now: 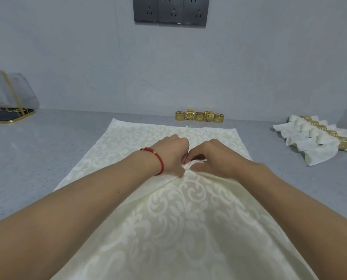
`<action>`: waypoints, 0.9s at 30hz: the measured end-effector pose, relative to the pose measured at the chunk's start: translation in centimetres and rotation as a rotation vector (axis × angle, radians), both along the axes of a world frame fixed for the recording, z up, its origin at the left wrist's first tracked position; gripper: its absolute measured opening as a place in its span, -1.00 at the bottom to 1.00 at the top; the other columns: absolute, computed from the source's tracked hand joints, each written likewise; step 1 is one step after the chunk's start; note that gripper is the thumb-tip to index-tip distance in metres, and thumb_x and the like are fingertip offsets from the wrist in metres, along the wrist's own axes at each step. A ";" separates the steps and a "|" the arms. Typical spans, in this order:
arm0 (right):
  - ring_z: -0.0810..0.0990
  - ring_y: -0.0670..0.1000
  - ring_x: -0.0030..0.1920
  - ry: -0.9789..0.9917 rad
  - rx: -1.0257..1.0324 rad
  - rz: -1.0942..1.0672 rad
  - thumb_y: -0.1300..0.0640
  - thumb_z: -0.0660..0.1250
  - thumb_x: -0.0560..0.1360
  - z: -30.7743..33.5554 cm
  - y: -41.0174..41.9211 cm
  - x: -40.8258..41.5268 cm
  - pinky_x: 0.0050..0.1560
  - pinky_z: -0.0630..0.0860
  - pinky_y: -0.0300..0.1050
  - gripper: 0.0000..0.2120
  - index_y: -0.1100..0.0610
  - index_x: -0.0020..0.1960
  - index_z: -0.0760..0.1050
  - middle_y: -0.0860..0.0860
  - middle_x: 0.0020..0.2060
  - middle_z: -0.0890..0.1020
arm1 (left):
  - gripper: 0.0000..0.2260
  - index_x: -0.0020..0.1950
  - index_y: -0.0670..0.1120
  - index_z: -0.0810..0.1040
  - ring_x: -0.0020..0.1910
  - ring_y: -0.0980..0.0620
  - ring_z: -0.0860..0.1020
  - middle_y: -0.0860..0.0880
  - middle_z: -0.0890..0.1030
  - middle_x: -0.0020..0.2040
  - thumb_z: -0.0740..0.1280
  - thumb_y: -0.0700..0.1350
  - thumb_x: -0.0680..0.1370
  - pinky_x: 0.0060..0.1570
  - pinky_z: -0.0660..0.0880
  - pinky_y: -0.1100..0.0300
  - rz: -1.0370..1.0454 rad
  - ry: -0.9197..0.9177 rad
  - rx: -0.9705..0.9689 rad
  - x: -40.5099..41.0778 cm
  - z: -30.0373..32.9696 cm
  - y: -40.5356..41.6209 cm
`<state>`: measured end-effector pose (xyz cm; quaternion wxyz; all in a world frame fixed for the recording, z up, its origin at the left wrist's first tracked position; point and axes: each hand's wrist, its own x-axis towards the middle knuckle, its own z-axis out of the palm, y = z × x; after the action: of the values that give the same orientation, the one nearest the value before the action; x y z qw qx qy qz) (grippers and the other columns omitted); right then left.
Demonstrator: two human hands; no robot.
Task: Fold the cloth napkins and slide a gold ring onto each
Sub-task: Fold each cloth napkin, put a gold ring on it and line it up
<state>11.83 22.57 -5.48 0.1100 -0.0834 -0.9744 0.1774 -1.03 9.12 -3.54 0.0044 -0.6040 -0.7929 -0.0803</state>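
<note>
A cream cloth napkin (174, 223) with a pale scroll pattern lies spread on the grey table, reaching from near the back wall down to me. My left hand (171, 153), with a red cord bracelet at the wrist, and my right hand (213, 156) meet at the napkin's middle. Both pinch a small bunched fold of the cloth between fingers and thumb. Several gold rings (199, 116) stand in a cluster at the back of the table, just beyond the napkin's far edge.
Several folded napkins, each with a gold ring on it (317, 136), lie in a row at the right. A gold-framed mesh cover on a dark tray (9, 98) stands at the far left. Grey wall with a socket panel (170, 10) behind.
</note>
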 end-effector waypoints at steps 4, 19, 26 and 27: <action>0.68 -0.01 -0.07 0.011 -0.028 -0.025 0.16 0.42 0.45 0.1 0.3 -0.3 0.04 0.61 0.07 -0.74 -0.13 0.04 0.72 -0.05 -0.14 0.74 | -0.80 -0.25 -0.03 0.51 -0.07 -0.10 0.55 -0.03 0.54 -0.18 0.53 -0.07 0.35 -0.20 0.52 0.10 -0.012 -0.023 -0.013 0.2 0.7 0.2; 0.66 0.00 -0.09 0.327 -0.288 -0.540 0.04 0.35 0.58 1.0 9.4 -4.9 -0.04 0.51 -0.11 -0.79 0.12 -0.06 0.70 0.07 -0.16 0.73 | -0.77 -0.28 -0.11 0.37 -0.12 -0.17 0.54 -0.10 0.52 -0.19 0.44 -0.21 0.36 -0.26 0.38 0.11 0.288 -0.015 0.311 -6.9 -1.1 3.0; 0.62 0.27 0.13 0.270 -0.095 -0.909 0.05 0.32 0.57 -1.5 18.7 -11.3 0.18 0.58 0.09 -0.76 0.14 0.13 0.65 0.20 0.09 0.67 | -0.84 -0.19 -0.17 0.47 -0.20 -0.10 0.48 -0.06 0.55 -0.21 0.42 -0.15 0.36 -0.22 0.34 0.07 0.383 -0.033 0.499 -8.2 -4.9 3.6; 0.59 0.26 0.18 0.234 -0.056 -0.908 0.04 0.34 0.56 -1.7 19.4 -12.2 0.23 0.55 0.12 -0.75 0.10 0.17 0.65 0.18 0.15 0.64 | -0.83 -0.19 -0.16 0.45 -0.22 -0.09 0.46 -0.05 0.54 -0.21 0.41 -0.15 0.37 -0.25 0.30 0.10 0.386 -0.022 0.506 -8.3 -5.1 3.8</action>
<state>-0.39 41.96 -7.16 0.2830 -0.4838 -0.8152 0.1459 -9.37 12.88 -8.62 0.1610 -0.4212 -0.8477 -0.2793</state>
